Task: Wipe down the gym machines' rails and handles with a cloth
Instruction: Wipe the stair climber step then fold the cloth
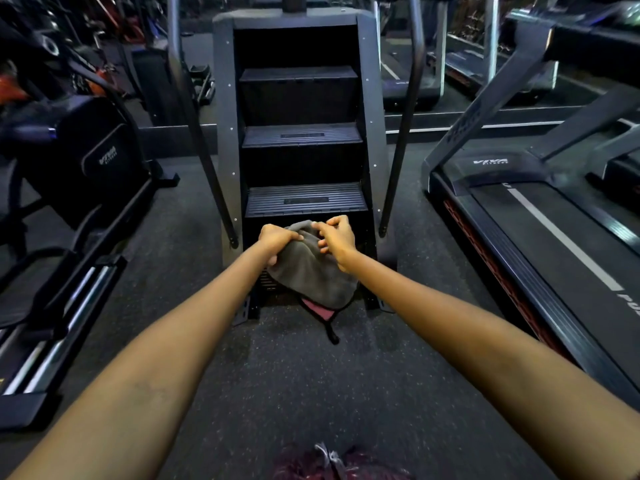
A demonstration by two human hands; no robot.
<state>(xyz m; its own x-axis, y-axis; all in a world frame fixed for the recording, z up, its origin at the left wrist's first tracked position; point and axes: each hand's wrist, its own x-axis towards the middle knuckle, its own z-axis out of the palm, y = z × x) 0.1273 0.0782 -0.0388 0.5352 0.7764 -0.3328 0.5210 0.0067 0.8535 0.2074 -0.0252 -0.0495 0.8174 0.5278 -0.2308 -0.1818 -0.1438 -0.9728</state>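
Both arms reach forward in front of a black stair-climber machine (pixel 301 140). A grey cloth (pixel 311 271) hangs between my hands, just below the lowest step. My left hand (pixel 275 240) grips the cloth's upper left edge. My right hand (pixel 337 239) pinches its upper right edge with the fingertips. The machine's two dark side rails slope down, the left rail (pixel 204 143) ending left of my left hand and the right rail (pixel 401 140) ending right of my right hand. Neither hand touches a rail.
A treadmill (pixel 540 216) stands on the right, an elliptical trainer (pixel 86 161) on the left, more treadmills behind. A pink and black item (pixel 323 315) lies on the dark rubber floor (pixel 294 382) under the cloth. Part of my clothing (pixel 332 462) shows at the bottom edge.
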